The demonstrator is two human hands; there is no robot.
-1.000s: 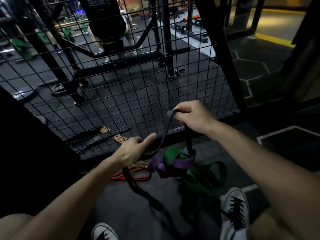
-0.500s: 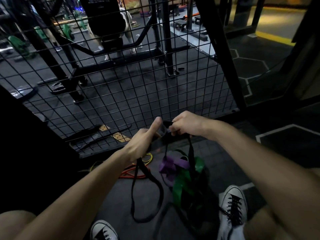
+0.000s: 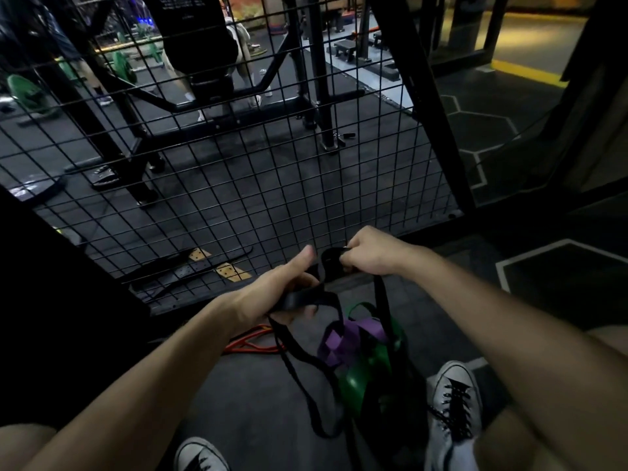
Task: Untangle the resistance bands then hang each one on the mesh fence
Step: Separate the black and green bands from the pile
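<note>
Head view: black wire mesh fence point(image 3: 258, 185) stands ahead on the dark rubber gym floor point(image 3: 238, 396). Left hand point(image 3: 275, 294) and right hand point(image 3: 370, 253) each grip the flat black resistance band point(image 3: 306, 368); beneath hang tangled green band point(image 3: 356, 379) and purple band point(image 3: 343, 341), an orange band point(image 3: 251, 345) lying left.

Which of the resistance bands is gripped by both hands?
The black band: left hand and right hand grip it; purple, green and orange are ungripped.
</note>
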